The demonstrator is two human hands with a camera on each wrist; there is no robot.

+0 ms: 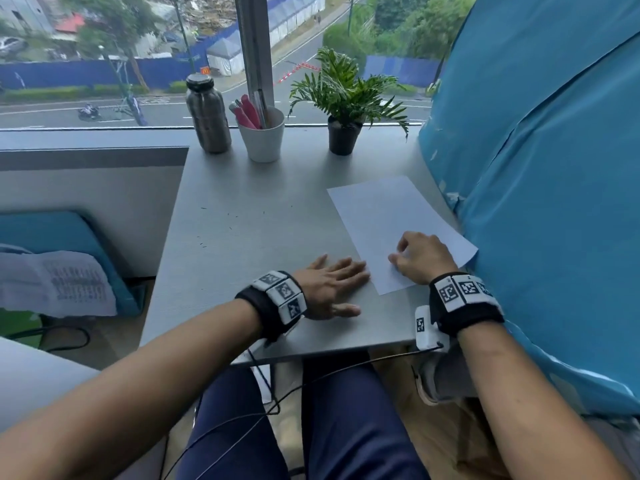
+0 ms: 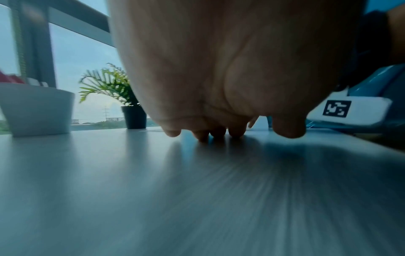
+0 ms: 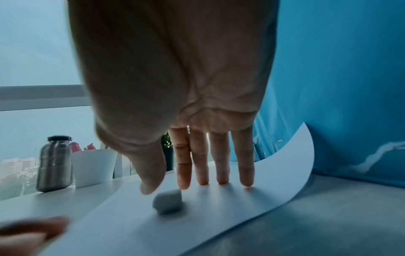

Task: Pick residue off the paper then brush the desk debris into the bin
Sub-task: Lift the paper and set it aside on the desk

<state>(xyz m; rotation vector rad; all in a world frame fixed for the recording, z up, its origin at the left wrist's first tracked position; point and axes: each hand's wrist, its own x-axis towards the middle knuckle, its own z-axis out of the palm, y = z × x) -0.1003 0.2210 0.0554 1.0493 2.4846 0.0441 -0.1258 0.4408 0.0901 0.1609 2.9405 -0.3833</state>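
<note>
A white paper sheet [image 1: 381, 209] lies on the right side of the grey desk [image 1: 242, 237]; its right edge [image 3: 304, 155] curls up against blue fabric. My right hand [image 1: 422, 258] hovers over the paper's near end. Its thumb and index fingertip [image 3: 184, 183] pinch a small grey-white lump [image 3: 167, 201] that sits on the paper [image 3: 219, 216]. My left hand [image 1: 332, 282] lies flat on the desk, fingers straight, fingertips at the paper's left edge. Tiny dark specks [image 1: 232, 216] are scattered on the desk left of the paper. No bin is visible.
At the desk's far edge, by the window, stand a steel bottle [image 1: 207, 116], a white cup of pens [image 1: 261, 136] and a potted plant [image 1: 344, 133]. Blue fabric [image 1: 536, 168] drapes along the right side. A blue chair [image 1: 52, 233] with a printed sheet stands to the left.
</note>
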